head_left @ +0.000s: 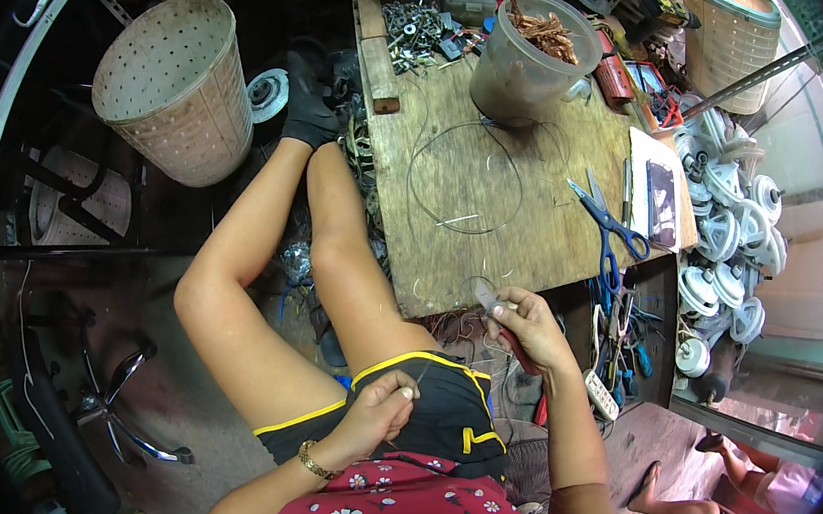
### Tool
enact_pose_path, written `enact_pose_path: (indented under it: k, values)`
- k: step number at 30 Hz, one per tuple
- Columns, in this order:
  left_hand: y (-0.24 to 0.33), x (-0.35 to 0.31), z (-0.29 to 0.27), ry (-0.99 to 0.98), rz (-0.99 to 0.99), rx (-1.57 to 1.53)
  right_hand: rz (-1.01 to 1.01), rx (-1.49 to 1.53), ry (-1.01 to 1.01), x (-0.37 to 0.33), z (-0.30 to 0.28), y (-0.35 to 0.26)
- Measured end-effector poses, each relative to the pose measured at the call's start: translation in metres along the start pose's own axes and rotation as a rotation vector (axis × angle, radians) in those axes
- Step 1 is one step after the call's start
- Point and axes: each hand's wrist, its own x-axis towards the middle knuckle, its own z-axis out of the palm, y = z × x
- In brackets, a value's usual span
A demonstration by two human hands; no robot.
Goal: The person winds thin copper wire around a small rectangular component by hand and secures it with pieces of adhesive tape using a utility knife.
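Note:
My right hand is closed around a knife with a short pale blade and a red handle, just off the table's near edge. The blade points toward the tabletop. Above my lap, my left hand is curled with thumb and fingers pressed together. A faint thin line shows by its fingertips, too fine to make out. On the wooden table lies a loop of thin dark wire, with a short white piece across its near side. Blue-handled scissors lie to the right, blades partly apart.
A cloudy plastic bucket with copper wire stands at the back of the table. Screws and small metal parts fill the far-left corner. A phone lies at right. Hand tools hang beside the table; a perforated basket stands left.

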Motion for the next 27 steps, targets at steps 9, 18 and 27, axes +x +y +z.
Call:
enact_pose_path:
  k: [9,18,27]
  values:
    - [0.003,0.011,0.001,-0.015,0.063,0.025,0.080,0.128,-0.219,-0.011,0.036,0.024]
    - [0.002,0.011,-0.002,0.017,0.141,0.170,0.070,-0.040,-0.232,-0.014,0.044,0.014]
    - [-0.002,0.012,-0.006,0.045,0.326,0.432,0.057,-0.034,-0.158,-0.010,0.041,0.021]
